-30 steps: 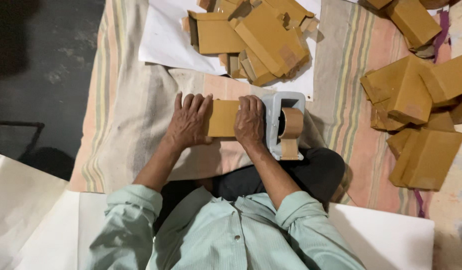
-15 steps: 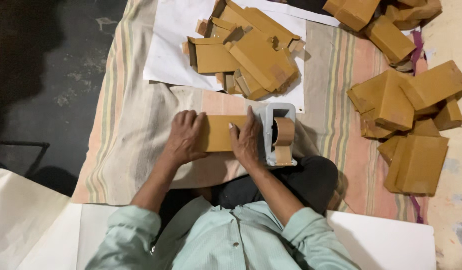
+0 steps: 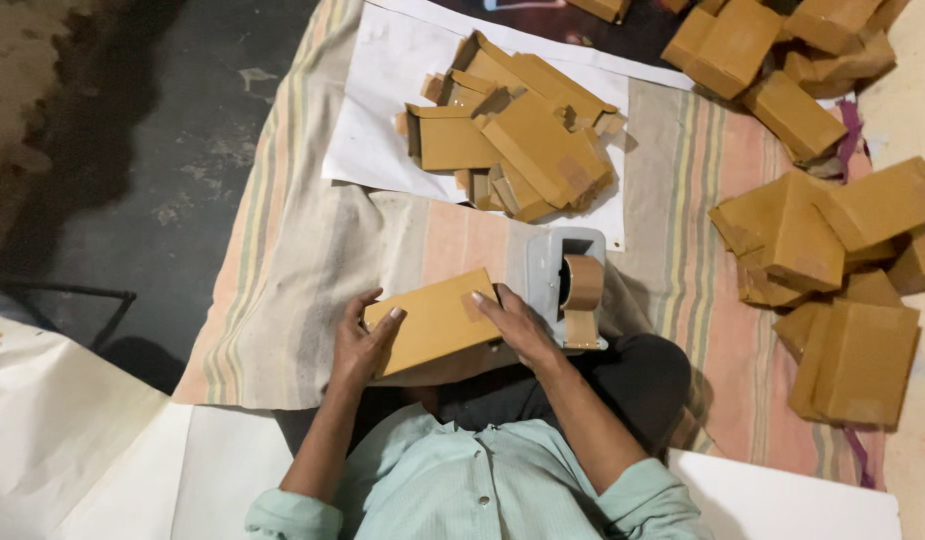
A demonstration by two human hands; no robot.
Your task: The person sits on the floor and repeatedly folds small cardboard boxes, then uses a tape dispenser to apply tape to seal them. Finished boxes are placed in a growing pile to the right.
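Observation:
A small brown cardboard box [image 3: 435,322] is held tilted in front of me, between both hands. My left hand [image 3: 361,342] grips its left end. My right hand [image 3: 520,324] holds its right end, fingers lying across the top face. Just right of that hand stands a grey tape dispenser [image 3: 568,282] with a roll of brown tape in it.
A pile of flat, unfolded brown boxes [image 3: 513,135] lies on a white sheet [image 3: 383,120] ahead. Several folded boxes [image 3: 828,260] are heaped at the right on a striped cloth [image 3: 293,270]. Dark floor lies at the left; white sheets sit near my legs.
The box was lying flat under both palms; it is now lifted and tilted, with each hand at one end. The view has shifted.

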